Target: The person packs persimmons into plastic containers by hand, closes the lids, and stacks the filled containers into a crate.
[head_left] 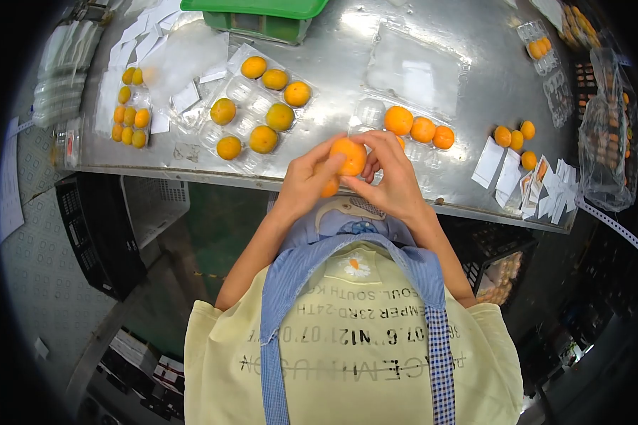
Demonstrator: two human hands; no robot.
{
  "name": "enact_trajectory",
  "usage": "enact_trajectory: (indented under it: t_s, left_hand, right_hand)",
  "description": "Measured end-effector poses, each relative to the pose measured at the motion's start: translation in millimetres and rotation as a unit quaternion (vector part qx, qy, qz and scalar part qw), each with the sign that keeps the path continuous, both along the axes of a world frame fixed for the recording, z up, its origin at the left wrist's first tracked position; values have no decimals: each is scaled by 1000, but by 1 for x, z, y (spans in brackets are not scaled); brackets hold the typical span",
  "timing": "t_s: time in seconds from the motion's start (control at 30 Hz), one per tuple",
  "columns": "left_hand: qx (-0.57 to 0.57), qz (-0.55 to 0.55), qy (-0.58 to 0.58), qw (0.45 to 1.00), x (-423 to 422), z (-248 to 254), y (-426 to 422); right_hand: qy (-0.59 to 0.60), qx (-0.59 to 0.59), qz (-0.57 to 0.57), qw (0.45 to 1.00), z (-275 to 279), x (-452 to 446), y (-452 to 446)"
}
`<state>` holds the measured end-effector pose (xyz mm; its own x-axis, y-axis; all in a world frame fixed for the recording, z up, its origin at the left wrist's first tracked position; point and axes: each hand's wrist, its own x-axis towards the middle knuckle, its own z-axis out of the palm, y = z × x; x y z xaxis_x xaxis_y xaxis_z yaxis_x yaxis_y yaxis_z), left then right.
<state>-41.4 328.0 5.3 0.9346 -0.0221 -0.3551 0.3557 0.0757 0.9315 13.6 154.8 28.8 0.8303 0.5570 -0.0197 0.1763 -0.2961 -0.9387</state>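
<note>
Close to the table's front edge, an orange (pixel 349 159) is held between my two hands. My left hand (pixel 306 178) is closed on it, with the thumb lying across its side. The curled fingers of my right hand (pixel 393 176) grip its upper right side. A second orange (pixel 330 188) shows partly below my left thumb; whether that hand holds it too is unclear. Just beyond my right hand, a clear plastic tray (pixel 371 112) has several oranges (pixel 422 129) in it, one mostly hidden by my fingers.
Left of my hands, another clear tray (pixel 244 93) bears several yellower oranges (pixel 264 139). A green-lidded box (pixel 262 8) stands at the back. White paper slips (pixel 509 173) and loose oranges (pixel 515 140) lie on the right; a smaller filled pack (pixel 130 117) is far left.
</note>
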Motion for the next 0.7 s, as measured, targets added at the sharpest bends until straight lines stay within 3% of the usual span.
enact_trajectory:
  t_s: [0.27, 0.37, 0.7]
  left_hand:
    - [-36, 30, 2, 999, 7, -6, -8]
    - [31, -20, 22, 999, 8, 4, -11]
    - [-15, 5, 11, 1000, 10, -11, -13]
  right_hand:
    - [-25, -18, 29, 999, -9, 7, -14]
    - [-22, -23, 26, 999, -10, 8, -16]
    - [-22, -30, 28, 999, -12, 10, -20]
